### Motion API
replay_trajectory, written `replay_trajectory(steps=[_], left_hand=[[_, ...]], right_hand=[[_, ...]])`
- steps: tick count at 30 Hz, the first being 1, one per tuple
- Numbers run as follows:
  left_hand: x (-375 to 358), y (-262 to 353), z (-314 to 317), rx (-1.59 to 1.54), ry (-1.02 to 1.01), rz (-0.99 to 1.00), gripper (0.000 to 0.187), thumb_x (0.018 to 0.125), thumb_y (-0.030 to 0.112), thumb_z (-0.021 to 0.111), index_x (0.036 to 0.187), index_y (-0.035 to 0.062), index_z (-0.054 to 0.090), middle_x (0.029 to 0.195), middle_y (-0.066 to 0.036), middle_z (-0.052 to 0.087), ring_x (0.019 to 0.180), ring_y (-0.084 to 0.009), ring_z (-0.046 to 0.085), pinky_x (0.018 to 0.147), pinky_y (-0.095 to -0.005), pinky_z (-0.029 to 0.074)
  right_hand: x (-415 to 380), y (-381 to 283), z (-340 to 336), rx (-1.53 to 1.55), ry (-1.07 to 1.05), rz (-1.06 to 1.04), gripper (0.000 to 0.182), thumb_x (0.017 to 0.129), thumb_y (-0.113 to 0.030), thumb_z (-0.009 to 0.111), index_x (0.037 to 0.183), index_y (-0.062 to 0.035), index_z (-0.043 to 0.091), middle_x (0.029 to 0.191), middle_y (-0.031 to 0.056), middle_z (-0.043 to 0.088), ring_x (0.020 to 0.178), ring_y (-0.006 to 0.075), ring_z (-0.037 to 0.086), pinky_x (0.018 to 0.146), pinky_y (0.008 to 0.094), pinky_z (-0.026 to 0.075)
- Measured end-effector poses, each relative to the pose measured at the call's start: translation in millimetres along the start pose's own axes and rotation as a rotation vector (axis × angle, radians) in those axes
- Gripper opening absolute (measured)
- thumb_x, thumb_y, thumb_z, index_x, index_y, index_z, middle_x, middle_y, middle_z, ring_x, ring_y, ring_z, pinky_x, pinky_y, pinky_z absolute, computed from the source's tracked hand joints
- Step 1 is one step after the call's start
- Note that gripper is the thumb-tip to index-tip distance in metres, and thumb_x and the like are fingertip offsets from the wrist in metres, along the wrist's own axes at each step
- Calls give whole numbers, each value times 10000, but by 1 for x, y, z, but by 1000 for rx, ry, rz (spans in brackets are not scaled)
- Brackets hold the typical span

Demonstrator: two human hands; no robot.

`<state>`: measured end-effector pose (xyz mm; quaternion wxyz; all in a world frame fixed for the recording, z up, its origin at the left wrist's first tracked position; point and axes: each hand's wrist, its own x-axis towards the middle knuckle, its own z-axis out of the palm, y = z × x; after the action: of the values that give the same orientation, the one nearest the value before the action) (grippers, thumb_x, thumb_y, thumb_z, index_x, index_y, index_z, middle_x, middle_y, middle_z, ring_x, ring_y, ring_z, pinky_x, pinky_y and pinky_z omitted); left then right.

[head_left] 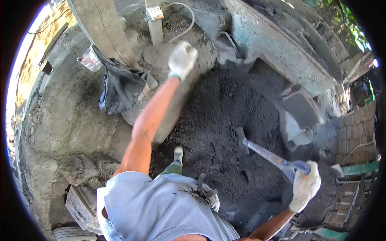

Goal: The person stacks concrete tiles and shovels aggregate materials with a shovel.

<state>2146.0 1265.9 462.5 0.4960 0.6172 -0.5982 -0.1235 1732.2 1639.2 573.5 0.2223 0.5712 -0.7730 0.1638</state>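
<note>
My right hand, in a white knit glove, grips the blue-and-grey handle end of a shovel. The shovel slants down to the left, its blade partly sunk in dark, loose, damp-looking material on the ground. My left hand, gloved the same way, is stretched forward with its fingers curled into a fist; nothing shows sticking out of it. It is above a rough concrete ledge, near a post carrying a small white switch box, and apart from that box.
A concrete pillar rises at the upper left, with a black plastic sheet hanging beside it. A long, worn trough-like wall runs across the upper right. A hose curves by the post. Stacked slats stand at the right.
</note>
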Motion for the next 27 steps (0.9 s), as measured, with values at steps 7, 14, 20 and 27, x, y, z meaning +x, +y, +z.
replay_trajectory(steps=[7, 14, 20, 27], left_hand=[[202, -65, -72, 726, 386, 224, 327, 846, 303, 681, 1131, 144, 679, 1125, -180, 687, 1031, -400, 654, 868, -528, 537], [237, -80, -51, 898, 297, 314, 213, 792, 121, 674, 1000, 103, 722, 1117, -166, 694, 1082, -378, 657, 857, -515, 559], [256, -79, -56, 982, 185, 345, 180, 790, 103, 666, 953, 77, 737, 1051, -157, 720, 1038, -386, 681, 847, -491, 566], [265, -93, -54, 911, 234, 350, 203, 862, 118, 611, 1002, 47, 739, 1066, -192, 719, 1022, -393, 688, 885, -490, 561]], right_hand=[[30, -43, 5, -56, -67, 137, 293, 705, 1, 676, 988, -78, 672, 881, 150, 711, 825, 372, 710, 747, 452, 547], [60, -78, 12, -115, -54, 132, 361, 633, -22, 731, 985, -80, 680, 866, 147, 708, 813, 374, 704, 750, 449, 552], [71, -84, 15, -119, -9, 91, 327, 635, -36, 729, 953, -86, 674, 821, 140, 698, 778, 369, 699, 710, 448, 548], [72, -82, 15, -131, -17, 112, 282, 657, -40, 722, 922, -107, 652, 805, 124, 695, 776, 371, 697, 707, 449, 544]])
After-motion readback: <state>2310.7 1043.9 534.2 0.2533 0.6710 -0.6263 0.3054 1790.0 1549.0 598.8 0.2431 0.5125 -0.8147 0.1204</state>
